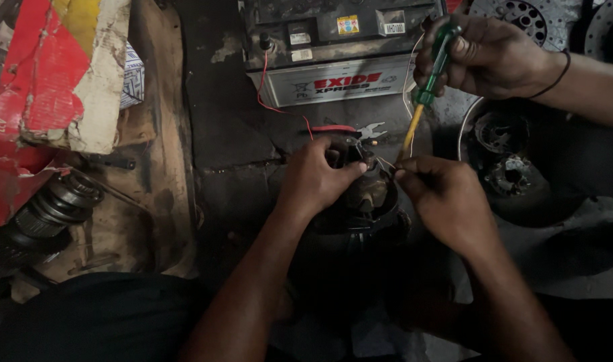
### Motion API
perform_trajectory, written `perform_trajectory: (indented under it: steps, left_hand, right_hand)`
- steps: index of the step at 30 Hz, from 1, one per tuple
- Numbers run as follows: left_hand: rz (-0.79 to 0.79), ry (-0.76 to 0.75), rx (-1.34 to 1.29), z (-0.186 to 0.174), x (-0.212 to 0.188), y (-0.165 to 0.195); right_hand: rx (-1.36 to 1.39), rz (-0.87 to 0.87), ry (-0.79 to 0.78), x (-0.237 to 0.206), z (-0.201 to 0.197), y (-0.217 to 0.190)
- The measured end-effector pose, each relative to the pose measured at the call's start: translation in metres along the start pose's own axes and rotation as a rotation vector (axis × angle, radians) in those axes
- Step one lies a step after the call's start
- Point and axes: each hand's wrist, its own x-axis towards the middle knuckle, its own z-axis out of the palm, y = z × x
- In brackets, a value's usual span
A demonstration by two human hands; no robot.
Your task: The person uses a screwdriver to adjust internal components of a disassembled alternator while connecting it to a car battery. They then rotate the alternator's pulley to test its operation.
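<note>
Nearest me, the left hand [316,179] grips the dark motor part [360,201] on the floor while the right hand [440,194] pinches a thin wire [385,163] onto it, apparently mid-connection, needing steadiness beside a co-worker's screwdriver [430,74] and the battery [333,50] beyond.

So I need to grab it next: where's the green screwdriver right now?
In the head view, upper right: another person's hand holds the green screwdriver beside the car battery, tip angled down toward your right hand.

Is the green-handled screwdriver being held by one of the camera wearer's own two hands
No, the green-handled screwdriver is gripped by another person's hand reaching in from the right, while the wearer's left hand and right hand work on the dark motor part.
</note>
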Motion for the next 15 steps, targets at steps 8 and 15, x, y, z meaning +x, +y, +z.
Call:
perform_trajectory:
  steps: [8,15]
  left_hand:
    - [-0.063,-0.029,0.015,0.0001,-0.0001,0.0029]
    - [-0.029,-0.02,0.03,0.0012,0.0006,-0.0004]
  right_hand:
    - [0.008,0.112,0.022,-0.0015,-0.0024,-0.005]
    - [-0.009,0.055,0.017,-0.0011,-0.0022,-0.0067]
